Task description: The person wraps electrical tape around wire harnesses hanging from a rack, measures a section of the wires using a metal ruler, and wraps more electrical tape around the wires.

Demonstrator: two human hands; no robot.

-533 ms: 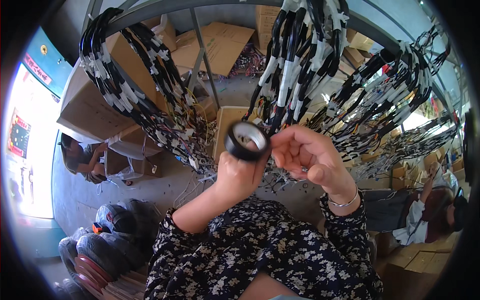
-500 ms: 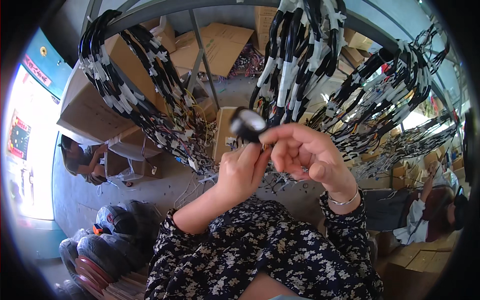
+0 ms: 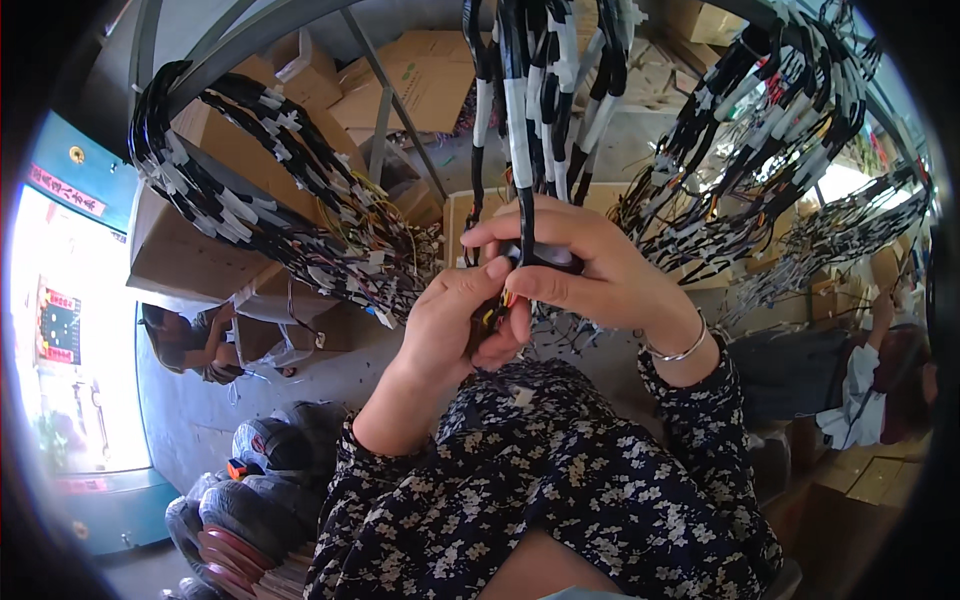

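A black-wrapped wire harness (image 3: pixel 527 215) with white bands hangs from the rack in front of me. My left hand (image 3: pixel 435 315) is closed round its lower end, thumb pressed to the wrapping; yellow and dark wires show between the fingers. My right hand (image 3: pixel 610 265) curls round the same strand from the right and holds a roll of black tape (image 3: pixel 560 259) against it. Fingertips of the two hands almost meet at the strand. Part of the roll is hidden by the right fingers. More taped harnesses (image 3: pixel 553 95) hang just behind.
Thick harness bundles hang at left (image 3: pixel 235 205) and right (image 3: pixel 770 130) from a metal rack (image 3: pixel 385 75). Cardboard boxes (image 3: pixel 200 235) stand behind. Wrapped coils (image 3: pixel 265 510) are stacked at lower left. One person (image 3: pixel 195 340) crouches at left; another (image 3: pixel 890 380) is at far right.
The tape roll, raised and blurred before, is now lower and right, in my right hand. My right fingers have closed round the strand. The view has shifted slightly.
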